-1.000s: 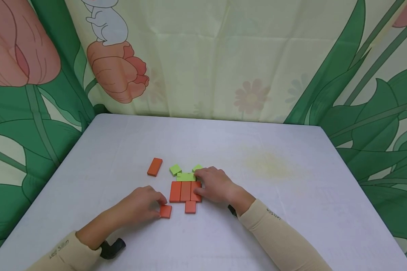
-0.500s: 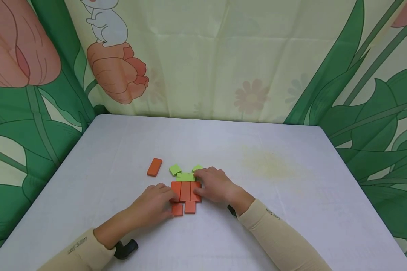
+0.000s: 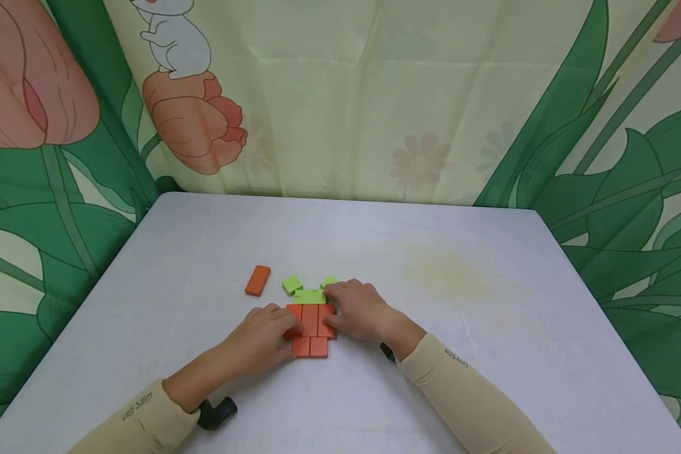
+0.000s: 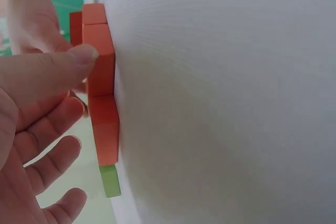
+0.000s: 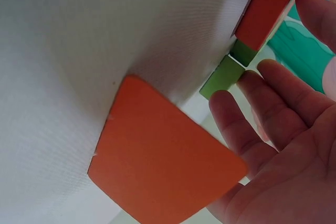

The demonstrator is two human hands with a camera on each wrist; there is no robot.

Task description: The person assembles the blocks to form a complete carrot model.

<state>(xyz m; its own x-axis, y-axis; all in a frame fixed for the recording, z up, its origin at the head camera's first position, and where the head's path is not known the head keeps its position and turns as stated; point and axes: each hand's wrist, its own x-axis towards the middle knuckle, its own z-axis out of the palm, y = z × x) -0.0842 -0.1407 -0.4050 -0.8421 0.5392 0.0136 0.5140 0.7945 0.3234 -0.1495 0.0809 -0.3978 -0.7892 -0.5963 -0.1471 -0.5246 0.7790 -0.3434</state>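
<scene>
In the head view, three long orange-red blocks [image 3: 309, 320] stand side by side, touching. Two small red blocks [image 3: 319, 347] sit flush against their near edge. My left hand [image 3: 258, 337] pinches the left small block [image 3: 301, 347], thumb on its side in the left wrist view, index fingertip partly hidden. My right hand [image 3: 360, 309] rests at the right long block [image 3: 326, 321]; its thumb touches the block and its fingers reach straight toward the right green block [image 5: 223, 75]. Light green pieces [image 3: 309, 296] lie along the far edge, with a tilted green square [image 3: 292, 284] at their left.
A loose orange block [image 3: 258, 280] lies apart, behind and left of the arrangement. In the right wrist view, a large orange block [image 5: 163, 156] looms close to the camera. A white cloth table [image 3: 465, 353] spreads around; a printed curtain [image 3: 363, 101] hangs behind it.
My left hand has slid the small red block to the right, closing its gap to the other small one. My right hand stays at the right side.
</scene>
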